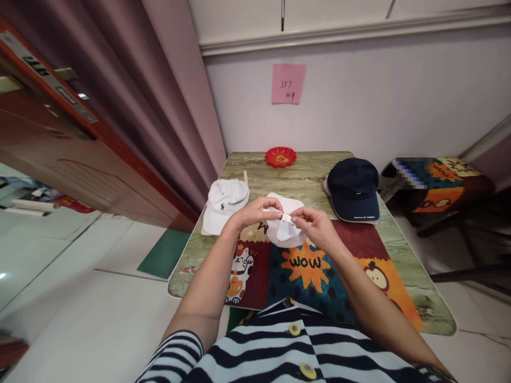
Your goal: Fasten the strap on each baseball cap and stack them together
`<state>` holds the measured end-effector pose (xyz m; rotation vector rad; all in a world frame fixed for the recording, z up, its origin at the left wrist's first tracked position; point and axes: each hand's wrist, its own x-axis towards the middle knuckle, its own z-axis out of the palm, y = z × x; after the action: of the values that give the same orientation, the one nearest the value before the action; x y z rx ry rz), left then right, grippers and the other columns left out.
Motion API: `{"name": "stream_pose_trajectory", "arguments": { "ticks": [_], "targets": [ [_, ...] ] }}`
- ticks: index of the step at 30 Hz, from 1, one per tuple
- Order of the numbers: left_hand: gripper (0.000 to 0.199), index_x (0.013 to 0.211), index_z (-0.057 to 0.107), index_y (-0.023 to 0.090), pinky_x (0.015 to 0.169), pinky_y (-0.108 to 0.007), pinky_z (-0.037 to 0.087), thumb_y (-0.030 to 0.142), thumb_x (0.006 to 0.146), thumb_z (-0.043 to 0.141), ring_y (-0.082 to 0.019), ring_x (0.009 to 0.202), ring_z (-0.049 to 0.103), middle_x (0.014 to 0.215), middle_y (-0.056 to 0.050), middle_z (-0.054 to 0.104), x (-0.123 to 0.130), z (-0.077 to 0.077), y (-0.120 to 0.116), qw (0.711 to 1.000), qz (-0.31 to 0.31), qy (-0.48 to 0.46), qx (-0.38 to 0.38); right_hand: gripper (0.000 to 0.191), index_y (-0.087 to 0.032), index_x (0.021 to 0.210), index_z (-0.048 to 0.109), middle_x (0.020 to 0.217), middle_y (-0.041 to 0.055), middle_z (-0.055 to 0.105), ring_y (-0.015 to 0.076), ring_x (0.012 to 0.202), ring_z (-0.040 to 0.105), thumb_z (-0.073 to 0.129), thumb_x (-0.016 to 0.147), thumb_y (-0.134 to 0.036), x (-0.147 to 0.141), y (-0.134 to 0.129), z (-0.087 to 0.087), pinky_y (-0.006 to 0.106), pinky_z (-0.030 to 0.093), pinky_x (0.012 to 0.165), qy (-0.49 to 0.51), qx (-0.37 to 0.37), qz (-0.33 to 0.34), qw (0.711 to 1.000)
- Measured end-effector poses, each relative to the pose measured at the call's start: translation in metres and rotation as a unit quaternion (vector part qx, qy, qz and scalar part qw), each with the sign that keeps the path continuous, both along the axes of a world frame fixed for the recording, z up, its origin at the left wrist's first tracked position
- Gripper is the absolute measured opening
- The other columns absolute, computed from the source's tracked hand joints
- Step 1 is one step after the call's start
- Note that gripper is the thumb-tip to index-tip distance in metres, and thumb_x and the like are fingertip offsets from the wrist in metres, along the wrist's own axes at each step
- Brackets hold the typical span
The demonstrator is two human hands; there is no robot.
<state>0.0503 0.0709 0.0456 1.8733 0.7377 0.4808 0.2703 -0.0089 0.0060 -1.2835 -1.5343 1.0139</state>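
A white cap point(288, 238) is in front of me over the patterned mat, its brim pointing away. My left hand point(258, 210) pinches the cap's back strap from the left. From the right, my right hand point(315, 223) pinches the other side of the same strap, fingertips close to the left ones. The strap's fastening is too small to make out. Left of my hands lies another white cap point(228, 199) with a small dark logo and a loose strap sticking up. To the right, a dark navy cap point(353, 186) rests on the table with its brim toward me.
The wood-patterned table point(307, 181) stands against a white wall bearing a pink note point(288, 84). A red scalloped dish point(280, 157) sits at the far edge. A colourful mat point(263, 290) covers the near part. A wooden door point(99, 154) is at left, a covered stool point(451, 183) at right.
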Motion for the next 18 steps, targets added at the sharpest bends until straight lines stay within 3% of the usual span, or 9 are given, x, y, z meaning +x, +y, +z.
{"name": "stream_pose_trajectory", "arguments": {
  "ticks": [13,18],
  "targets": [
    [0.022,0.090,0.075,0.020,0.078,-0.028,0.048,0.038,0.079,0.070,-0.020,0.087,0.065,0.092,-0.005,0.073,0.0015,0.0012,-0.0052,1.000,0.014,-0.001,0.000,0.023,-0.018,0.082,0.075,0.066,0.0006,0.068,0.0140,0.059,0.055,0.067,0.083,-0.041,-0.0067,-0.0005,0.0040,0.025,0.038,0.057,-0.046,0.034,-0.026,0.998],
    [0.025,0.089,0.076,0.019,0.079,-0.028,0.049,0.041,0.077,0.074,-0.019,0.086,0.066,0.091,-0.005,0.074,-0.0046,-0.0044,-0.0039,0.999,0.027,-0.014,-0.022,0.025,-0.019,0.089,0.077,0.077,0.0028,0.073,0.0177,0.071,0.064,0.065,0.086,-0.040,0.0009,-0.0033,0.0015,0.027,0.043,0.065,-0.038,0.038,-0.035,0.998]
  ]
}}
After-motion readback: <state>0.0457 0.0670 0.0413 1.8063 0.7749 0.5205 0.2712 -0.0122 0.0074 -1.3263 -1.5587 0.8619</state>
